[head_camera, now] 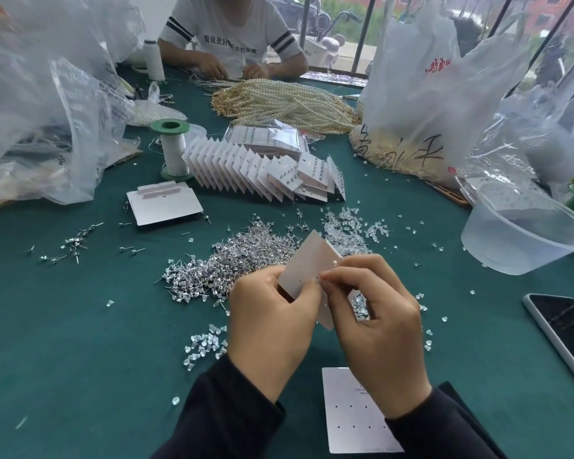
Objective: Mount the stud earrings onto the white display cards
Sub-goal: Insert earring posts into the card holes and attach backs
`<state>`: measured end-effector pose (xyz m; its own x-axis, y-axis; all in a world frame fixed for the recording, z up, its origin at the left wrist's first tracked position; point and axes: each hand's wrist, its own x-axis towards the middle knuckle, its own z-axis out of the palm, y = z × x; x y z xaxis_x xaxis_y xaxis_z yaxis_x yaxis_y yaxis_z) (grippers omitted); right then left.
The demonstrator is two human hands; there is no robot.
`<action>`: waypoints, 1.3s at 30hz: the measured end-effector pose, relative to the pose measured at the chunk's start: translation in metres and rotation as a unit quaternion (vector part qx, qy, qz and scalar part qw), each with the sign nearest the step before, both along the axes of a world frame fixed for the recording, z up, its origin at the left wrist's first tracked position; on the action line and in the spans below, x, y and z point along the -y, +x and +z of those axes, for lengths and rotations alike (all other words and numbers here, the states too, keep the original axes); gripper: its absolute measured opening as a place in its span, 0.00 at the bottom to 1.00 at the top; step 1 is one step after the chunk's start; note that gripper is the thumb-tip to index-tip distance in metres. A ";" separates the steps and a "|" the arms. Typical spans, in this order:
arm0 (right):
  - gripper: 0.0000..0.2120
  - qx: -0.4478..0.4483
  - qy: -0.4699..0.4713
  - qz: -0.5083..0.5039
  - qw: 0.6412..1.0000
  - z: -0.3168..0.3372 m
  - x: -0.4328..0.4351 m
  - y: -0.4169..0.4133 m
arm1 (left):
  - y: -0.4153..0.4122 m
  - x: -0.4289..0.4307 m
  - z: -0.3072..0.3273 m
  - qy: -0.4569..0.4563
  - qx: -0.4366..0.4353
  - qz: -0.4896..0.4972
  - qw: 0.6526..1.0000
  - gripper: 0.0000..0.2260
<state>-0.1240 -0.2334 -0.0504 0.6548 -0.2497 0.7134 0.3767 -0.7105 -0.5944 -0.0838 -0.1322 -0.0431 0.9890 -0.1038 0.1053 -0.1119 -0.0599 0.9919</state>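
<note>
Head camera view, looking down at a green felt table [80, 342]: the left hand [272, 329] is closed around the lower edge of a white display card [307, 265], tilting it up so its punched holes face the worker, with one stud already seated near the card's upper right corner. The right hand [375, 329] has thumb and forefinger pinched together at the card's face, apparently pressing in another stud, though the earring itself is too small to make out. A heap of loose stud earrings [226, 263] lies just beyond the hands, within easy reach, with clear backs [345, 233] beside it. A blank card [352, 412] waits under the right wrist. Finished cards [262, 170] stand fanned in a row farther back, near a clear plastic tub [524, 233] and a phone [567, 329]
</note>
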 end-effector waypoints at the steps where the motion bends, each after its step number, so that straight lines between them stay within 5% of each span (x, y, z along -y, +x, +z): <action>1: 0.03 -0.001 0.000 -0.001 1.000 0.000 -0.001 0.000 | 0.000 0.000 0.000 -0.001 0.000 -0.001 1.000 0.09; 22: 0.04 -0.021 0.003 -0.037 0.999 -0.005 -0.002 0.001 | 0.003 -0.002 -0.005 -0.062 -0.062 -0.078 0.993 0.07; 30: 0.01 -0.020 -0.007 -0.045 0.999 -0.002 -0.002 -0.002 | -0.001 -0.002 0.000 0.062 0.046 -0.018 0.997 0.11; 39: 0.02 -0.004 -0.032 -0.069 0.997 -0.004 -0.005 -0.002 | -0.003 0.000 -0.001 0.089 0.107 -0.006 0.990 0.07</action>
